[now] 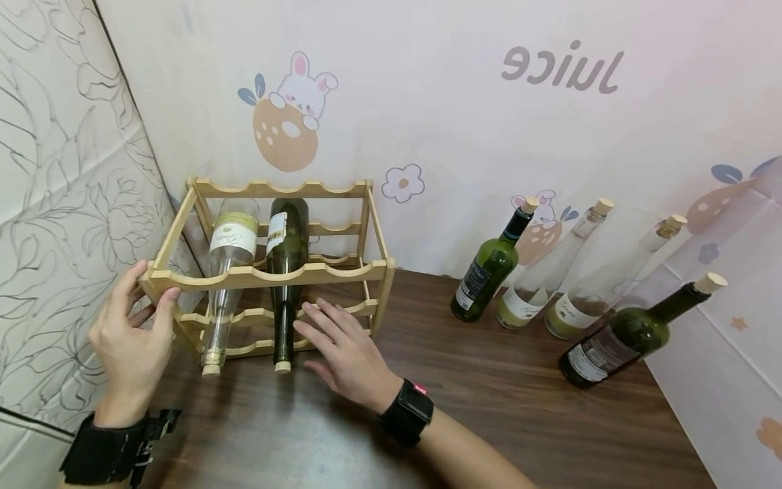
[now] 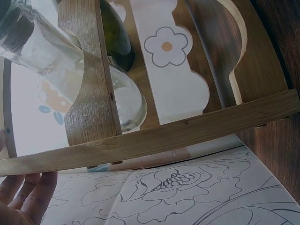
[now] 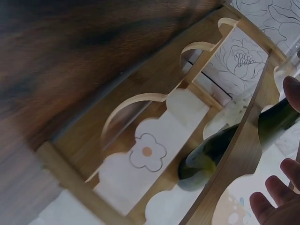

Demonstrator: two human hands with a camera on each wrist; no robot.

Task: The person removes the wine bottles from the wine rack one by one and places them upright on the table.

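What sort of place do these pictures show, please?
Possibly a staged indoor corner: a dark wooden tabletop, pale walls printed with cartoon rabbits and mirrored "Juice" lettering, and a wooden rack holding two bottles. The exact room is unclear.

Indoors, exact kind unclear, rabbit-print backdrop (image 1: 427,81), floral sheet (image 1: 55,170), wood-grain tabletop (image 1: 293,435)

A dark brown wood-grain tabletop (image 1: 489,367) carries a pale wooden rack (image 1: 250,277), its front left corner held by the left grip (image 1: 131,336). Well to the right of the right grip (image 1: 351,356), four corked bottles stand in a row: a green bottle (image 1: 485,275), a clear bottle (image 1: 522,302), a second clear bottle (image 1: 571,312) and another green bottle (image 1: 611,346).
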